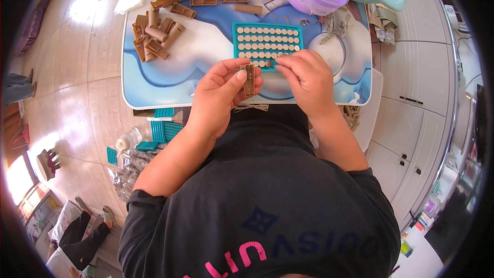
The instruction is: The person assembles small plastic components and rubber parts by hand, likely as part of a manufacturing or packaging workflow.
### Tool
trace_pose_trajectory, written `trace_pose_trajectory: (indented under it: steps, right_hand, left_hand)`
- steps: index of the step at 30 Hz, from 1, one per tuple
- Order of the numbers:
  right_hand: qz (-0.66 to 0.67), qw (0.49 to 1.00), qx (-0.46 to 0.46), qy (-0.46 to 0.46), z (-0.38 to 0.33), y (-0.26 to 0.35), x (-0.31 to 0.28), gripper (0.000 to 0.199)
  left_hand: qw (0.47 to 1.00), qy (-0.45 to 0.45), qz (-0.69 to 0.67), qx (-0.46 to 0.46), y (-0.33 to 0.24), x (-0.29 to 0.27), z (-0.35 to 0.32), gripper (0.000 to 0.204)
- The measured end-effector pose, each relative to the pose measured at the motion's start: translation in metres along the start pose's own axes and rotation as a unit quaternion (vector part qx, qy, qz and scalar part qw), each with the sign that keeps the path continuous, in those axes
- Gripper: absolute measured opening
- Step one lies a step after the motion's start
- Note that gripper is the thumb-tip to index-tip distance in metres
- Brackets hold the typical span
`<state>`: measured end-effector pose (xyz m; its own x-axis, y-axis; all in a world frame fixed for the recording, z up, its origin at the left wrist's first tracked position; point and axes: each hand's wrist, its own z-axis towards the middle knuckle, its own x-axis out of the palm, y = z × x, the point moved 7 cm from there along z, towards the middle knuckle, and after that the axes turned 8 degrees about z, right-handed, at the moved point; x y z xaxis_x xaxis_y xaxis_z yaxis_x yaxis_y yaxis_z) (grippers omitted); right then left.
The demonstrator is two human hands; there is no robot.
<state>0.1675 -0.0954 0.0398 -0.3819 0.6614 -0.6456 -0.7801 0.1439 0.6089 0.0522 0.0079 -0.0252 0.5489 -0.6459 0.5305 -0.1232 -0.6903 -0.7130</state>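
A person is wearing a dark navy short-sleeved T-shirt — pink and blue lettering is showing across its front — with both forearms bare, no gloves, rings or watch visible.

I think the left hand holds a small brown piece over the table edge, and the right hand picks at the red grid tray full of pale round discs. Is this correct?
Not quite: the head view shows the grid tray is teal, not red. The rest holds: the left hand holds a small brown piece over the table edge, and the right hand picks at the tray's pale round discs.
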Motion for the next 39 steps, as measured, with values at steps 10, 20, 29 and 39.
trace_pose_trajectory:
  steps: [10,20,29,39]
  right_hand:
    - [-0.037,0.997,-0.057,0.043,0.01,0.009,0.015,0.013]
    - [0.102,0.993,-0.038,0.036,0.009,0.029,0.024,0.015]
    - [0.007,0.998,-0.039,0.046,0.01,0.01,0.022,0.016]
    - [0.101,0.995,-0.005,-0.002,0.012,0.016,0.016,0.015]
  left_hand:
    - [1.0,-0.007,-0.018,-0.012,0.003,-0.003,-0.001,0.023]
    - [1.0,0.007,-0.012,-0.004,0.002,-0.001,0.0,0.023]
    - [1.0,-0.001,-0.007,-0.011,0.003,-0.001,0.0,0.022]
    - [1.0,0.001,0.004,-0.017,0.003,-0.001,0.001,0.023]
